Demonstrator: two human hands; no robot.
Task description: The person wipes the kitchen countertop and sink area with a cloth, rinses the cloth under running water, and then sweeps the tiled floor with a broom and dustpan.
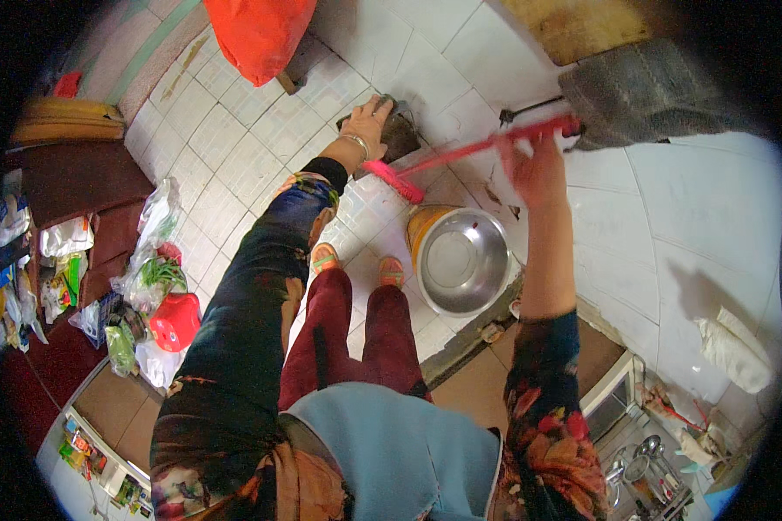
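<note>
My left hand [367, 125], with a bracelet at the wrist, reaches over a dark box-like object [401, 138] low by the wall. Its fingers lie on the top of that object; whether they grip it is hidden. In my right hand [535, 163] is the handle of a pink-red brush [456, 154], raised and slightly blurred. The brush's bristled head [396, 182] points left and hangs just below my left hand. Beneath the handle stands a stainless steel basin [463, 264], tilted against or resting on an orange-yellow bucket [423, 228].
A red bag [260, 39] hangs at the top. Dark grey cloth [651, 98] hangs right of my right hand, near a black rod [528, 112]. Produce bags [159, 273] and a red plastic stool [176, 320] stand left on the tiled floor [247, 163]. Utensils [645, 465] sit lower right.
</note>
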